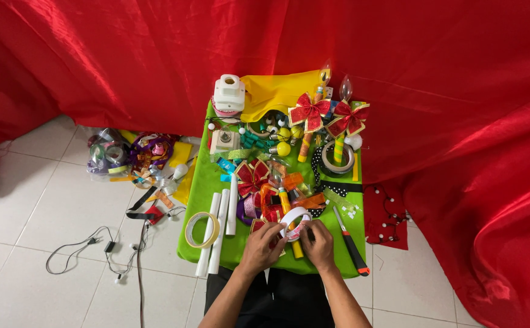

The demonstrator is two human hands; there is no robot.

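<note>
My left hand (262, 246) and my right hand (319, 243) both grip a white roll of tape (293, 220) over the near edge of a small table covered in green cloth (201, 200). The fingers of both hands pinch at the roll's rim. Just under the roll lies a yellow stick-shaped object (297, 249). A black utility knife with an orange end (351, 248) lies to the right of my right hand.
Three white tubes (219, 228) and a beige tape roll (201, 229) lie left of my hands. Red bows (309, 110), yellow bulbs (283, 148), ribbons and a white dispenser (229, 92) crowd the table's far half. Ribbon spools (128, 155) and cables (104, 249) lie on the tiled floor at left. Red drapes surround.
</note>
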